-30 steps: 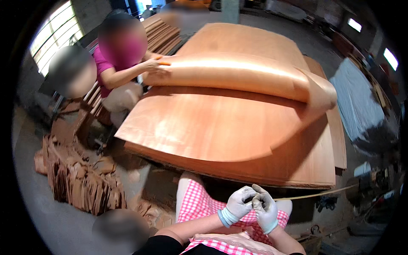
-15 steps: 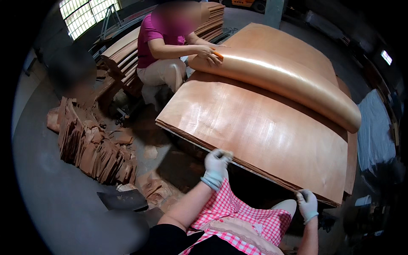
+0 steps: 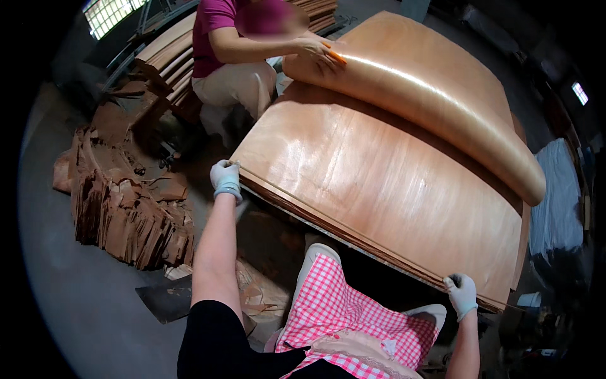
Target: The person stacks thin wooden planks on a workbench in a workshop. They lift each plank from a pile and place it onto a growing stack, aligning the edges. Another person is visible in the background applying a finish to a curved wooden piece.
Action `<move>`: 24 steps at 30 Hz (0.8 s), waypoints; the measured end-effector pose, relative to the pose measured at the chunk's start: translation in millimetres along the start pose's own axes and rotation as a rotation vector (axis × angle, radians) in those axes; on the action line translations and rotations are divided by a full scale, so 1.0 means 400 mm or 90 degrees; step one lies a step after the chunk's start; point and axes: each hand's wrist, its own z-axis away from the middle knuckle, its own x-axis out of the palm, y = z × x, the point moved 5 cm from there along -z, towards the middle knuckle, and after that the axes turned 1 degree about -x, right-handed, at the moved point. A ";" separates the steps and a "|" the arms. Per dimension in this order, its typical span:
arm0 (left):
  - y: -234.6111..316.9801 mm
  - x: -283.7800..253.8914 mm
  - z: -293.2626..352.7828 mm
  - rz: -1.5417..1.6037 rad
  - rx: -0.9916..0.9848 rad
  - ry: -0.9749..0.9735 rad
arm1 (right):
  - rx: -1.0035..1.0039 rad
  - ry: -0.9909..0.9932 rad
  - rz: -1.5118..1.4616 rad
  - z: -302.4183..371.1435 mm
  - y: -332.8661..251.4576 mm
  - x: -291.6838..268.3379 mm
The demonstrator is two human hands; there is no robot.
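We are reaching wider than half-second ago — right hand (image 3: 462, 295) at two o'clock gripping thin strip (image 3: 505, 304), left hand (image 3: 226, 179) apparently pinching its other end at eleven — so strip is now spanning front edge of veneer stack (image 3: 372, 177) at twelve. Scrap pile (image 3: 129, 211) is crowding floor at ten. Rolled sheet (image 3: 413, 101) is lying across stack at twelve, hiding middle; co-worker's hand (image 3: 320, 53), holding orange object (image 3: 336, 57), is resting there.

Toward the left edge of the floor (image 3: 60, 284) you have a heap of ragged brown wood scraps (image 3: 129, 208), with a dark flat sheet (image 3: 165, 298) near it. Farther back you see stacked boards (image 3: 169, 57) and a barred window (image 3: 113, 16); toward the right edge, pale plastic sheeting (image 3: 557, 196) and a white container (image 3: 532, 299).
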 end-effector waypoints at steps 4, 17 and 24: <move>-0.038 0.041 -0.015 -0.028 0.012 -0.096 | -0.001 0.000 0.034 -0.040 -0.041 0.028; 0.191 -0.026 0.126 -0.463 -0.024 0.025 | 0.253 -0.101 0.130 -0.090 0.245 0.020; 0.484 0.271 0.761 -0.254 0.589 -0.248 | 0.201 -0.156 0.100 -0.099 0.268 0.050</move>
